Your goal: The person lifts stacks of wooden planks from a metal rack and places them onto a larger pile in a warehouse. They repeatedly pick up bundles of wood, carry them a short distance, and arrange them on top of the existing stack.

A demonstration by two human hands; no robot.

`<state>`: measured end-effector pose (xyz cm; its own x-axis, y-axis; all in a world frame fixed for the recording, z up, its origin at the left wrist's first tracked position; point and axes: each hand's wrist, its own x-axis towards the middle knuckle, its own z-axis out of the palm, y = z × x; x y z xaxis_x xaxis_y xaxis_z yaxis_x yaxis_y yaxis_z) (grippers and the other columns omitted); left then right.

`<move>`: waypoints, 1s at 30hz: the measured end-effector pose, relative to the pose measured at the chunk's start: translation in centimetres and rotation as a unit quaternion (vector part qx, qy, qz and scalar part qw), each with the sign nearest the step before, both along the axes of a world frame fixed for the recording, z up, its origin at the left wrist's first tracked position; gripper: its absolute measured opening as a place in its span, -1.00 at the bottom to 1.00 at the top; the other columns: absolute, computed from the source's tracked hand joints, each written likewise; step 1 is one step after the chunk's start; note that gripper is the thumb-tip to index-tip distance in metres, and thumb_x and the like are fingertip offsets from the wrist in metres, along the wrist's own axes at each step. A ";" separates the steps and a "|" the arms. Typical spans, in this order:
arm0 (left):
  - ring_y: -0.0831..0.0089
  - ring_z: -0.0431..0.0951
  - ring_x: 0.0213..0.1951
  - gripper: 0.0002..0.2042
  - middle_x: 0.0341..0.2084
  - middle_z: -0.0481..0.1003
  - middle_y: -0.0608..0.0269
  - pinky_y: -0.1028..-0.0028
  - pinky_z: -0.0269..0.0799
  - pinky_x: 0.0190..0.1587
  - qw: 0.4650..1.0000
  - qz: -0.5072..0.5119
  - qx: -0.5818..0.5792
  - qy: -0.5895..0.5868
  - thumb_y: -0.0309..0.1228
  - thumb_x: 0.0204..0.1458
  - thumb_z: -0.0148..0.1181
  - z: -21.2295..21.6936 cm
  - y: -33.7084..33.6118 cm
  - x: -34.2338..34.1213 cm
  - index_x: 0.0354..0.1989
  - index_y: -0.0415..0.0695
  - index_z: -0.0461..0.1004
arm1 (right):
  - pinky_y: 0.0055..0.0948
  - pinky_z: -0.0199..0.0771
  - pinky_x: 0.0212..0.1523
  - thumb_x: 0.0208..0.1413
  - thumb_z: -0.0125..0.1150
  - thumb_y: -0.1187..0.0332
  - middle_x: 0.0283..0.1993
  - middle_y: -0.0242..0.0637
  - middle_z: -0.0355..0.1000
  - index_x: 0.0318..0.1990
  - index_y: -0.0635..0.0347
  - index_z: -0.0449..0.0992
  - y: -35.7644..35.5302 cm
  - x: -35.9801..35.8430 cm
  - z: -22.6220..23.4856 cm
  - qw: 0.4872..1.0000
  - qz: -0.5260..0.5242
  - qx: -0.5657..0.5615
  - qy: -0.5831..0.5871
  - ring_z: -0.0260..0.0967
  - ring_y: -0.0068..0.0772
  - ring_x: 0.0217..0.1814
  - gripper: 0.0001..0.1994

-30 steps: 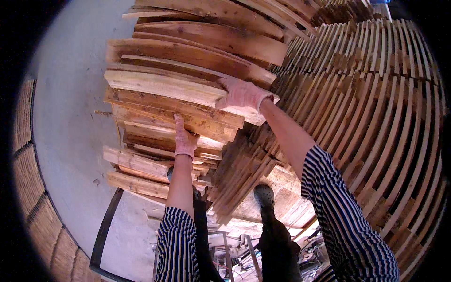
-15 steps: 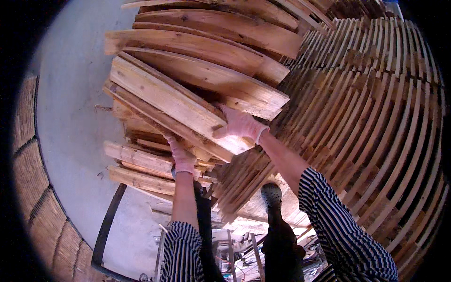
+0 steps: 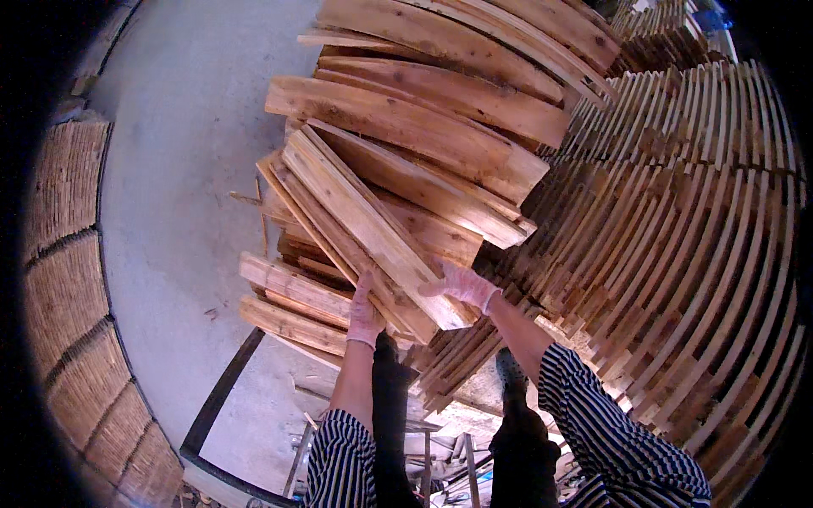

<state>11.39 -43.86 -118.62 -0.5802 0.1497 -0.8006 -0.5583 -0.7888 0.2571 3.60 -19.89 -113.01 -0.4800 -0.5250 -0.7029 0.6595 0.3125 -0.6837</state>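
Plank bundle (image 3: pixel 373 229) now tipped lower, left hand (image 3: pixel 364 311) and right hand (image 3: pixel 461 284) gripping its near end, open concrete floor (image 3: pixel 178 169) leftward, stacked slats (image 3: pixel 677 254) crowding right.

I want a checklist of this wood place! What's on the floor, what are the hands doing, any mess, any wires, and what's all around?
Surface: grey concrete floor, with small wood splinters on it.
Job's things: tilted bundle of pale rough-sawn wooden planks, resting against a bigger plank pile.
Clutter: scraps and offcuts near the feet.
Hands: left hand in a pink glove pressed under the bundle; right hand, gloved too, gripping its lower end.
Cables: nothing seen.
Surroundings: rows of stacked wooden slats on the right, a brick wall on the left.
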 end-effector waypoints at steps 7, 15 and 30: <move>0.23 0.43 0.22 -0.29 0.25 0.39 0.13 0.17 0.40 0.26 0.989 -0.102 -0.065 -0.080 0.05 0.17 0.21 9.0 -2.4 0.8 0.38 -0.14 0.27 | -0.25 0.42 0.24 0.04 0.36 -0.20 0.16 -0.06 0.51 0.29 0.33 0.38 0.8 1.6 4.9 0.996 0.074 -0.040 -0.030 0.48 -0.24 0.16 -0.16; 0.09 0.42 0.21 -0.34 0.21 0.43 0.09 0.11 0.36 0.31 0.990 -0.129 -0.004 -0.057 0.04 0.18 0.16 24.4 0.0 1.0 0.34 -0.13 0.30 | -0.20 0.16 0.47 0.27 0.21 -0.04 0.51 -0.18 0.15 0.47 0.14 0.20 -0.1 9.2 17.9 0.952 -0.247 -0.117 -0.135 0.17 -0.26 0.48 -0.27; -0.16 0.55 0.02 -0.44 0.11 0.49 -0.08 -0.21 0.50 0.05 0.915 -0.400 -0.022 -0.053 0.09 0.23 0.01 24.6 6.1 -14.6 0.24 -0.05 0.36 | -0.25 0.37 0.35 0.32 0.16 0.00 0.24 -0.27 0.47 0.33 0.17 0.36 5.0 -1.3 25.6 0.922 -0.321 -0.160 -0.148 0.42 -0.33 0.24 -0.43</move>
<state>-3.21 -37.79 -94.04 -0.2187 0.4582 -0.8615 -0.9758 -0.1079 0.1904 2.33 -14.90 -87.44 -0.5755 -0.4029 -0.7117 0.8111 -0.3923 -0.4338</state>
